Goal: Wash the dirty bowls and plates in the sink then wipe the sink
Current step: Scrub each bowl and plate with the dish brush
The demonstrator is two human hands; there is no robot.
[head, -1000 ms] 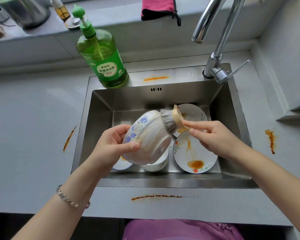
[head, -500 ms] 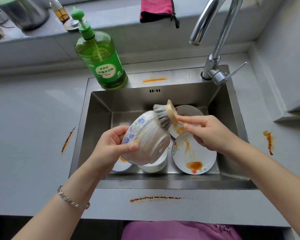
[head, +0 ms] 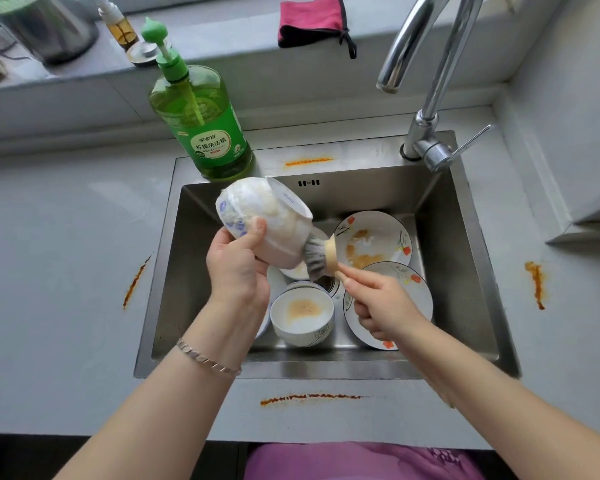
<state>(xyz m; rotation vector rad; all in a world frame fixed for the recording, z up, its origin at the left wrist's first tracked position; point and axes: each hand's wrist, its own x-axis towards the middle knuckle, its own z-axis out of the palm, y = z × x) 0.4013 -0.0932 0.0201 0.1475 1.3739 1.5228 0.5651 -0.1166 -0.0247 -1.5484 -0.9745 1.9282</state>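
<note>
1. While I stand at the sink [head: 291,370], the nearest thing to me is an orange smear [head: 309,397] on the counter along the sink's front edge, not yet wiped.
2. Over the sink's front right, my right hand [head: 383,306] is curled around the handle of the brush [head: 321,254], with its bristles pressed to the side of the floral bowl [head: 264,220].
3. My left hand [head: 238,268] grips that bowl with my thumb on its wall and holds it tipped above the sink's left half. Suds coat its outside and it is not rinsed.
4. Down in the sink, a stained bowl [head: 302,313] sits near the front. Another dish is half hidden under the one I hold.
5. On the sink's right side lie the near plate [head: 420,292] and the far plate [head: 374,237], both streaked with orange.
6. A rim streak [head: 309,162] marks the sink's back edge. The soap bottle [head: 205,126] stands at its back left corner and the faucet [head: 426,126] at its back right, with no water visible.
7. A pink cloth [head: 312,20] lies on the ledge beyond the sink.
8. I judge the job to be at an early stage. One bowl is mid-scrub, and the other dishes, the rinsing and the wiping of the sink all remain.
</note>
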